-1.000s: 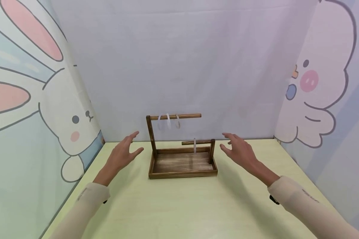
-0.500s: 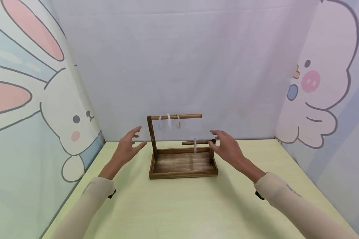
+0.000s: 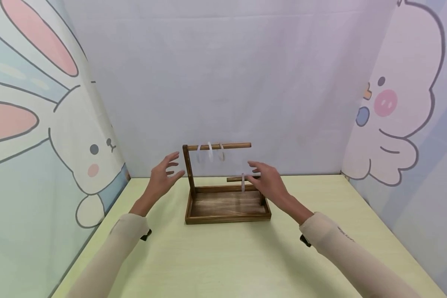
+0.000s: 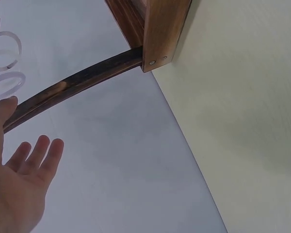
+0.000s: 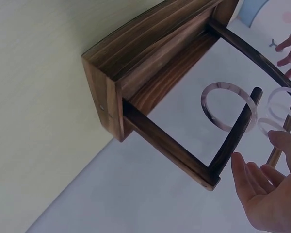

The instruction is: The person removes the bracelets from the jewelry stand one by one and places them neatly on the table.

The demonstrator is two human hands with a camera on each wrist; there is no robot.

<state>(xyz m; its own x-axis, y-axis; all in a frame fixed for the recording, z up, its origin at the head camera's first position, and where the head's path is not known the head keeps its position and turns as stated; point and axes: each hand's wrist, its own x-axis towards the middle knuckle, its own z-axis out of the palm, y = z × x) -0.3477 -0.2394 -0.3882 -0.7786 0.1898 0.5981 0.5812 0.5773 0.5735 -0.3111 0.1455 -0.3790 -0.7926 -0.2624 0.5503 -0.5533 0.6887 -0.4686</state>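
A dark wooden bangle stand (image 3: 227,220) has a tray base and two bars at different heights. Three pale bangles (image 3: 210,152) hang on its upper bar (image 3: 242,145). A marbled bangle (image 5: 228,86) hangs on the lower bar (image 3: 232,179). My right hand (image 3: 268,180) is at the lower bar, in front of its post, thumb and fingers spread near that bangle. In the right wrist view a gap shows between them and the bangle. My left hand (image 3: 163,176) hovers left of the tall post (image 3: 188,169), fingers apart and holding nothing.
The stand sits near the back of a pale yellow table (image 3: 216,256). Behind it hangs a white cloth wall (image 3: 223,82). Side panels carry a cartoon rabbit (image 3: 82,136) on the left and another cartoon figure (image 3: 398,124) on the right.
My right hand has moved left, from beside the stand to the lower bar. The left hand has shifted slightly right and up towards the tall post. Stand and bangles have stayed put.
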